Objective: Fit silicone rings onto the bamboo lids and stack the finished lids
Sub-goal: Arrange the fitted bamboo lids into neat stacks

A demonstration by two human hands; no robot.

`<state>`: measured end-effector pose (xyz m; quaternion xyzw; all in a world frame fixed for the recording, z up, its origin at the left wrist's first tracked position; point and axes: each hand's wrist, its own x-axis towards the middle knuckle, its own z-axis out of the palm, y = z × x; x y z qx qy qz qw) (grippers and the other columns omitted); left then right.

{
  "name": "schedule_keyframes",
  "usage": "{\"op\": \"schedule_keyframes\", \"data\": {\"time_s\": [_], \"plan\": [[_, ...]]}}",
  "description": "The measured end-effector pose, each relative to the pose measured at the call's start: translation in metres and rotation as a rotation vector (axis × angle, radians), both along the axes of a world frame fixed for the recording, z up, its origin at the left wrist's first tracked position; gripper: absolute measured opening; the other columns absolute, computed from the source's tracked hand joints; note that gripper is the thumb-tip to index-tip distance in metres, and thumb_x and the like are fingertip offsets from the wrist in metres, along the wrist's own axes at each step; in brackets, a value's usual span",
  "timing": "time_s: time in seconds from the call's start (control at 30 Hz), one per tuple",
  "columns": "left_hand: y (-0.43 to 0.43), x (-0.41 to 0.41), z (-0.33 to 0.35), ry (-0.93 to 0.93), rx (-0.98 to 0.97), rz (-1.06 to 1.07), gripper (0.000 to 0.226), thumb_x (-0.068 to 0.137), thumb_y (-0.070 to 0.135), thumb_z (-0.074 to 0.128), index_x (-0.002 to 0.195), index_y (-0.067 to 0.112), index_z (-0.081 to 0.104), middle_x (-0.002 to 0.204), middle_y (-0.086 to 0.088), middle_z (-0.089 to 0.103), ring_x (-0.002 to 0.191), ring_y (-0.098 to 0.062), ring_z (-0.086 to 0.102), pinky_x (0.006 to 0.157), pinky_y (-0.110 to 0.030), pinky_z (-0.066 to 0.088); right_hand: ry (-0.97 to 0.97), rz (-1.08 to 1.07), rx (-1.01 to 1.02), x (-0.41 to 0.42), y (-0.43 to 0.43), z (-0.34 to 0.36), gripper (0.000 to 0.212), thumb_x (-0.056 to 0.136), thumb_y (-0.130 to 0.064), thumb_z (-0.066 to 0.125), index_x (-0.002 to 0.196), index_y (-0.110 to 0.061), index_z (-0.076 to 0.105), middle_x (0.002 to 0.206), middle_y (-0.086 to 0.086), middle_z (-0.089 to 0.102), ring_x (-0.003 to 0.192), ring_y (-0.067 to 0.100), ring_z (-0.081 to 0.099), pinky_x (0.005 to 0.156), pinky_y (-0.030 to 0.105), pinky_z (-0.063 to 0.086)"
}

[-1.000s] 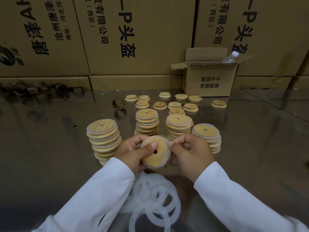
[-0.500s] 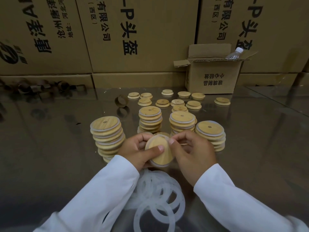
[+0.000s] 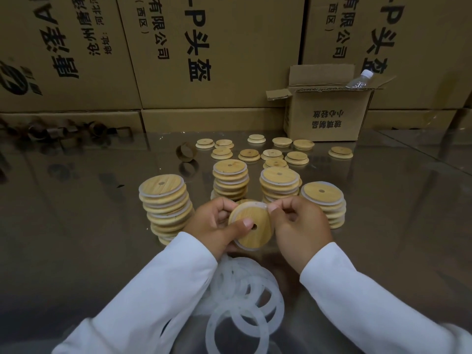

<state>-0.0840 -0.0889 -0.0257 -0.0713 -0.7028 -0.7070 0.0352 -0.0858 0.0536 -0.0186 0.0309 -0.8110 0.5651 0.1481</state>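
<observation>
Bamboo lid (image 3: pixel 255 238) is held tilted above the glossy table (image 3: pixel 76 226), between both hands. The left hand (image 3: pixel 212 226) grips it, with the thumb pressed on its face beside the centre hole and the fingers curled behind. The right hand (image 3: pixel 298 226) pinches the silicone ring (image 3: pixel 255 204) at the lid's upper right edge. Loose rings (image 3: pixel 245 290) are heaped just below the lid, on the person's side. Four stacks of ringed lids (image 3: pixel 279 185) stand just beyond the lid. Bare lids (image 3: pixel 270 154) lie scattered farther beyond it, short of a small open carton (image 3: pixel 327 116).

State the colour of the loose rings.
Loose rings: translucent milky white, clearest in the head view.
</observation>
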Motion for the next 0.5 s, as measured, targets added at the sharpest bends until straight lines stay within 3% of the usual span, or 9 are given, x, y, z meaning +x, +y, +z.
{"op": "schedule_keyframes", "data": {"time_s": [0.1,0.27,0.37,0.5], "plan": [[-0.0041,-0.0002,0.0023,0.003,0.003,-0.004,0.011,0.081,-0.002,0.061,0.085,0.006,0.056,0.077,-0.011,0.065,0.063,-0.016,0.066,0.046,-0.025,0.053,-0.014,0.037,-0.066,-0.0007,-0.0009,0.0013,0.018,0.087,-0.016,0.058,0.072,-0.024,0.061,0.072,-0.008,0.064,0.069,0.002,0.058,0.060,0.011,0.042],[-0.0053,0.0001,-0.0002,-0.019,0.026,0.011,0.010,0.081,-0.003,0.061,0.085,0.006,0.056,0.078,-0.010,0.066,0.067,-0.017,0.066,0.048,-0.026,0.055,0.011,0.075,-0.075,0.0018,0.0009,-0.0009,0.011,0.085,-0.017,0.062,0.076,-0.022,0.064,0.074,-0.006,0.067,0.072,0.007,0.062,0.070,0.022,0.050],[-0.0040,-0.0002,-0.0018,-0.021,0.044,0.018,0.010,0.081,-0.003,0.061,0.084,0.006,0.056,0.073,-0.007,0.067,0.062,-0.014,0.067,0.047,-0.026,0.054,0.024,0.082,-0.091,0.0029,-0.0005,-0.0017,0.012,0.083,-0.018,0.065,0.074,-0.026,0.063,0.073,-0.010,0.066,0.069,0.004,0.063,0.068,0.018,0.050],[-0.0067,-0.0022,-0.0024,-0.004,0.028,0.007,0.010,0.080,-0.001,0.061,0.085,0.006,0.057,0.075,-0.007,0.068,0.065,-0.016,0.068,0.048,-0.027,0.055,-0.075,0.117,-0.213,-0.0012,0.0018,0.0003,0.018,0.082,-0.015,0.067,0.067,-0.025,0.066,0.070,-0.008,0.067,0.074,0.011,0.063,0.076,0.030,0.051]]}}
